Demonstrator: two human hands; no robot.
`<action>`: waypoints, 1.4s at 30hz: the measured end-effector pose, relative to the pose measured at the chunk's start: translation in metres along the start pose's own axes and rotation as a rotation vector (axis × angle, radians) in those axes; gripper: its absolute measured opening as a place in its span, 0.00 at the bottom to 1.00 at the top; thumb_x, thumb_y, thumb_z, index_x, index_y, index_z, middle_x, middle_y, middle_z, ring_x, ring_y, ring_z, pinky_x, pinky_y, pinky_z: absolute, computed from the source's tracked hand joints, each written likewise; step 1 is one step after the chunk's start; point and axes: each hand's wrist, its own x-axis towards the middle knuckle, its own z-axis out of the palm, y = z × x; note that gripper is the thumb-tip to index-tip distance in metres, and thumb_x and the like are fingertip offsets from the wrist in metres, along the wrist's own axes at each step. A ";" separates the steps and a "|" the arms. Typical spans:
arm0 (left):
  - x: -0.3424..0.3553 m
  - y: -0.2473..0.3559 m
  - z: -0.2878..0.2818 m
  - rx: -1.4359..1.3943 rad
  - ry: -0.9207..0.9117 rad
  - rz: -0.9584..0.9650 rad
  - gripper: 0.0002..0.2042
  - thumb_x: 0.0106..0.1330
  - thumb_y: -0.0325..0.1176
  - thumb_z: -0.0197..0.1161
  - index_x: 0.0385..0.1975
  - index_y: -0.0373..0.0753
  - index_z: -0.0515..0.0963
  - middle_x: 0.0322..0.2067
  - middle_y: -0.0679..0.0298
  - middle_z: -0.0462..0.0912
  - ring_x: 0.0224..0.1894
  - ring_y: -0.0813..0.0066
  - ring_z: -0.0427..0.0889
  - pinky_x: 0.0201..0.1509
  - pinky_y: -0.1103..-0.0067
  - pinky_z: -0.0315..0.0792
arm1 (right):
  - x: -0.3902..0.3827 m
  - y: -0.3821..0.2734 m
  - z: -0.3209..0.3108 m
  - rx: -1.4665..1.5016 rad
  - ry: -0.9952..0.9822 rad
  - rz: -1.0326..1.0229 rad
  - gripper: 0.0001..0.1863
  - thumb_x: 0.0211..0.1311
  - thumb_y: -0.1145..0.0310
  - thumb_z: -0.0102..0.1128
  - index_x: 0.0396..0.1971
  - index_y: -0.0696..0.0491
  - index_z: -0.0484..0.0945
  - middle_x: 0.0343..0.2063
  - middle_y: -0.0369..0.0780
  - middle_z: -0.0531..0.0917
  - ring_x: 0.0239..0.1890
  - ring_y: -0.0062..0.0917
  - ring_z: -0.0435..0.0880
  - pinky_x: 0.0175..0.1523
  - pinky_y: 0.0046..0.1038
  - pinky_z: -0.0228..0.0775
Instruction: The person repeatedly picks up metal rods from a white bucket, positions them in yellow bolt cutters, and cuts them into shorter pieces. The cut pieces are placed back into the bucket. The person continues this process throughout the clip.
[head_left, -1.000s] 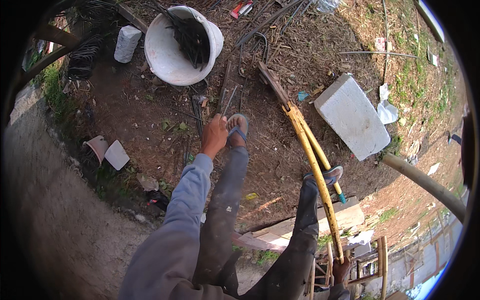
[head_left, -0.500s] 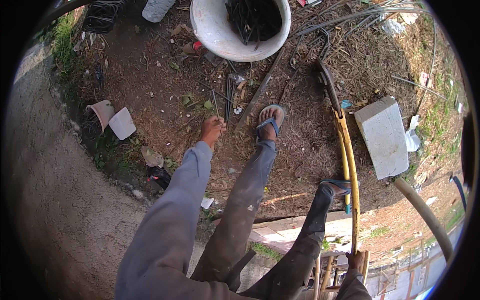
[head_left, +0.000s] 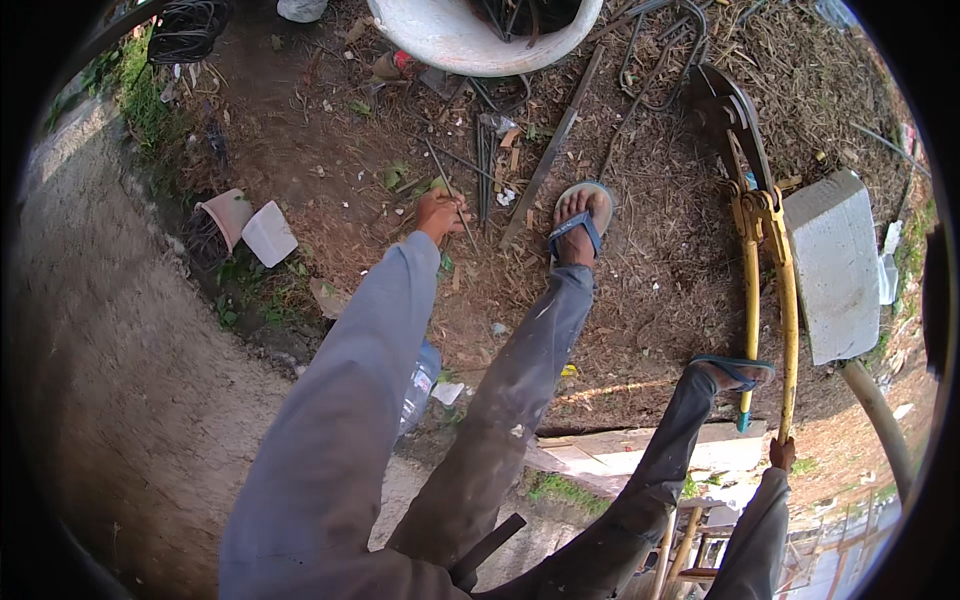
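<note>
My left hand (head_left: 440, 213) is closed around a thin dark metal rod (head_left: 437, 160), low over the soil. Several similar short rods (head_left: 486, 165) lie just to its right. At the right, my right hand (head_left: 782, 455) grips the end of one yellow handle of a long bolt cutter (head_left: 789, 330). The cutter's other yellow handle (head_left: 751, 300) runs beneath my right sandalled foot (head_left: 735, 373), its green tip showing past the sole. The dark jaws (head_left: 738, 110) point away from me, near bent rods on the ground.
A large white tub (head_left: 480, 50) holding dark rods stands at the far middle. A pale block (head_left: 835, 265) lies right of the cutter. A flat metal strip (head_left: 555, 145) is near my left foot (head_left: 580, 225). At left are a tipped pot (head_left: 225, 217) and a concrete surface (head_left: 110, 330).
The cutter's handles have spread apart, with my right hand swinging its handle rightward. My left hand still holds the rod, now tilted more to the left. The whole view has shifted.
</note>
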 end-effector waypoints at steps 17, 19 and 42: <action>0.114 -0.031 0.030 -0.076 0.240 0.214 0.11 0.54 0.27 0.73 0.30 0.37 0.75 0.26 0.58 0.84 0.21 0.65 0.83 0.22 0.73 0.76 | -0.077 -0.160 -0.075 0.549 0.719 -0.533 0.08 0.59 0.76 0.52 0.38 0.56 0.75 0.34 0.43 0.79 0.38 0.37 0.79 0.45 0.38 0.68; 0.113 -0.036 0.005 0.163 0.397 0.219 0.13 0.54 0.29 0.74 0.35 0.37 0.76 0.30 0.56 0.85 0.28 0.63 0.84 0.31 0.71 0.78 | -0.143 -0.256 -0.140 0.632 0.797 -0.896 0.06 0.62 0.75 0.54 0.37 0.56 0.76 0.33 0.42 0.80 0.36 0.35 0.80 0.42 0.34 0.71; -0.063 -0.173 0.017 -0.275 -0.209 0.049 0.09 0.68 0.30 0.60 0.46 0.37 0.76 0.37 0.65 0.81 0.39 0.75 0.81 0.41 0.76 0.75 | -0.016 -0.592 -0.374 -0.419 0.523 -1.277 0.10 0.61 0.64 0.56 0.40 0.44 0.83 0.30 0.40 0.86 0.33 0.32 0.85 0.38 0.29 0.77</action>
